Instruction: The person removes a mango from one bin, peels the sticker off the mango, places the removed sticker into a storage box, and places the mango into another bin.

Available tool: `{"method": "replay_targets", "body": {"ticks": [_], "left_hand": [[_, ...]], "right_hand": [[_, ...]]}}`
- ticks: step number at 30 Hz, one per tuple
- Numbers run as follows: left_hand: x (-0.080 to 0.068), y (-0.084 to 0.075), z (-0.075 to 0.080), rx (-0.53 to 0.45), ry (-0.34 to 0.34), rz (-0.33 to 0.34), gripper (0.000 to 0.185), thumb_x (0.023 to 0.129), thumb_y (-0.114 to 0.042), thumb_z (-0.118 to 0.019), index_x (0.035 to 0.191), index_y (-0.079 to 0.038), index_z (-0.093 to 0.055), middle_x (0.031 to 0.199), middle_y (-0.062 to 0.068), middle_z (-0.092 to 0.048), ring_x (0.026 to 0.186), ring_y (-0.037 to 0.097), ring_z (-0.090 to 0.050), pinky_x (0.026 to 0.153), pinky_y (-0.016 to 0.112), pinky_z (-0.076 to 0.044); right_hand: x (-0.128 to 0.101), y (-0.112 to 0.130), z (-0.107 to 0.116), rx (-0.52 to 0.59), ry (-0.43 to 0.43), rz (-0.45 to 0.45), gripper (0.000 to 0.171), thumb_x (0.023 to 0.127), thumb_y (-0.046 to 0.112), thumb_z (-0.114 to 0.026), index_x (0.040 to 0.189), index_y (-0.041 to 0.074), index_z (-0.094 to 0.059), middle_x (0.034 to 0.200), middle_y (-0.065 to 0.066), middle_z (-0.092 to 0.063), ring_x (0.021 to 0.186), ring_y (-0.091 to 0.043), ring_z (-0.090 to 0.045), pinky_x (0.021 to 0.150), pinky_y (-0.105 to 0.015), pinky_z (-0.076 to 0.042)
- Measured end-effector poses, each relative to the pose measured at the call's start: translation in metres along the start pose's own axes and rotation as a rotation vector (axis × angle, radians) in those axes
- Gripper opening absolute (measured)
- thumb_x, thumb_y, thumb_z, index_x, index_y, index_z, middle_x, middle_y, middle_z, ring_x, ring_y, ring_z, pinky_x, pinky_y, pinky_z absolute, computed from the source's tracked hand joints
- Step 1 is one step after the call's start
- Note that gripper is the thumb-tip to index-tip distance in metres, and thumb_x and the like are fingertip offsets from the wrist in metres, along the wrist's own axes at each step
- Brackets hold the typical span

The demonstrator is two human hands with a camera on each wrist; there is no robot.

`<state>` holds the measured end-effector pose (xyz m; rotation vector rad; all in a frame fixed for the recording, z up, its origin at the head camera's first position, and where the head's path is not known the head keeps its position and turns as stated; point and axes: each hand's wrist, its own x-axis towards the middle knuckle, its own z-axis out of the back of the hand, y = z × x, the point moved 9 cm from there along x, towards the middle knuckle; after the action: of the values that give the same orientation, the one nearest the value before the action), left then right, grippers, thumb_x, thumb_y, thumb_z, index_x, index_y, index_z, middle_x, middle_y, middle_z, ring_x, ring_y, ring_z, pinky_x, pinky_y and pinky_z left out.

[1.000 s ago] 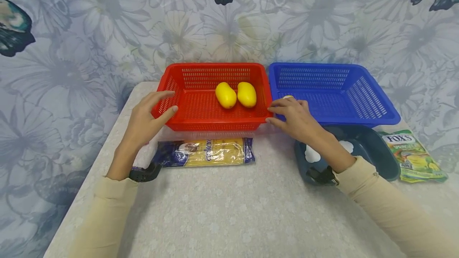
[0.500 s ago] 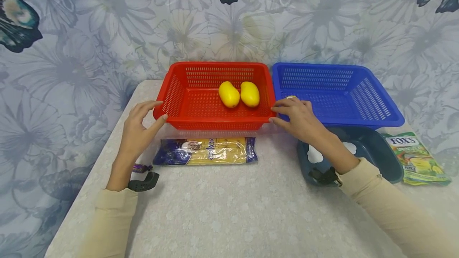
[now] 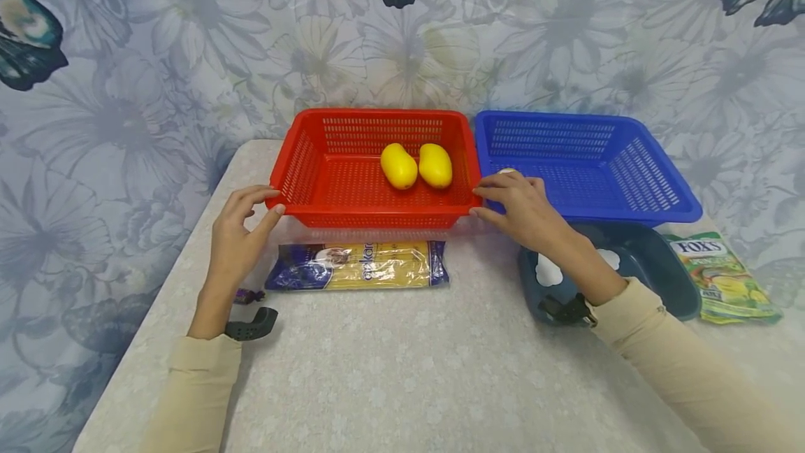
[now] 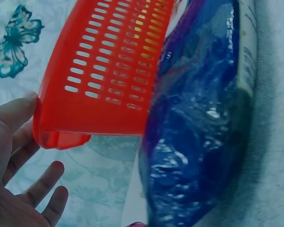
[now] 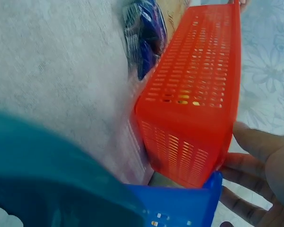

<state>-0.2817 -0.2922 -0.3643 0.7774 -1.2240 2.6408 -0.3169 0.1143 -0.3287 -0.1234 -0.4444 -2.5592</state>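
left arm [image 3: 195, 390]: extended forward from the lower left of the head view, in a pale beige fabric sleeve
left wrist [image 3: 209, 313]: bare past the cuff, with a black band [image 3: 253, 325] at its inner side
left hand [image 3: 235, 233]: turned inward, thumb nearer the body, pinching; in its wrist view the two lowest fingers [image 4: 48, 178] hang bent and free
right arm [image 3: 685, 369]: slanting in from the lower right, in a matching beige sleeve
right wrist [image 3: 600, 282]: bare, dark band [image 3: 566, 310] alongside
right hand [image 3: 522, 212]: well apart from the left, gripping between thumb [image 5: 258, 142] and fingers
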Motion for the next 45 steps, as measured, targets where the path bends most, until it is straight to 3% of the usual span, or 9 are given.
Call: {"method": "replay_targets", "body": {"ticks": [3,9,15,27,35,45], "left_hand": [[-0.002,0.004,-0.002,0.002,-0.011,0.014,0.031,0.095,-0.022,-0.071,0.122,-0.007,-0.070,0.133,0.002,-0.060,0.124,0.021,-0.053,0.091,0.030,-0.038],[-0.004,0.010,-0.002,0.005,-0.034,0.034,0.031,0.095,-0.025,-0.071,0.123,-0.011,-0.071,0.135,-0.003,-0.060,0.125,0.018,-0.052,0.091,0.035,-0.040],[-0.005,0.009,0.001,0.006,-0.050,0.030,0.031,0.095,-0.023,-0.071,0.123,-0.013,-0.071,0.134,-0.006,-0.060,0.124,0.017,-0.052,0.089,0.023,-0.037],[-0.008,0.008,0.000,-0.029,-0.053,0.053,0.031,0.095,-0.023,-0.071,0.125,-0.016,-0.071,0.134,-0.008,-0.060,0.122,0.011,-0.051,0.089,0.024,-0.038],[-0.009,0.010,-0.001,-0.030,-0.059,0.067,0.032,0.094,-0.023,-0.072,0.126,-0.016,-0.071,0.135,-0.006,-0.059,0.121,0.008,-0.050,0.089,0.022,-0.039],[-0.008,0.006,-0.005,-0.041,-0.060,0.054,0.032,0.094,-0.021,-0.072,0.126,-0.015,-0.071,0.135,-0.005,-0.060,0.120,0.005,-0.050,0.089,0.022,-0.040]], "right_hand": [[-0.005,-0.001,0.007,0.013,-0.011,0.014,0.039,0.094,0.026,-0.073,0.127,0.006,-0.069,0.131,-0.013,-0.062,0.126,-0.033,-0.047,0.092,-0.060,-0.031],[-0.023,-0.010,0.030,0.023,-0.054,0.034,0.035,0.095,0.022,-0.071,0.126,0.006,-0.069,0.132,-0.014,-0.062,0.123,-0.035,-0.048,0.091,-0.062,-0.031],[-0.038,-0.031,0.041,-0.004,-0.068,0.020,0.034,0.093,0.019,-0.072,0.125,0.006,-0.070,0.129,-0.015,-0.064,0.124,-0.036,-0.049,0.091,-0.062,-0.031],[-0.067,-0.066,0.061,-0.043,-0.144,0.024,0.029,0.091,0.013,-0.074,0.119,0.004,-0.071,0.124,-0.019,-0.065,0.120,-0.041,-0.052,0.086,-0.069,-0.030],[-0.082,-0.097,0.071,-0.064,-0.174,-0.029,0.029,0.090,0.012,-0.075,0.116,0.003,-0.072,0.123,-0.021,-0.065,0.119,-0.044,-0.054,0.089,-0.074,-0.030],[-0.106,-0.132,0.085,-0.149,-0.249,-0.027,0.027,0.084,0.009,-0.078,0.110,0.002,-0.074,0.117,-0.023,-0.067,0.110,-0.048,-0.058,0.072,-0.059,-0.042]]}}
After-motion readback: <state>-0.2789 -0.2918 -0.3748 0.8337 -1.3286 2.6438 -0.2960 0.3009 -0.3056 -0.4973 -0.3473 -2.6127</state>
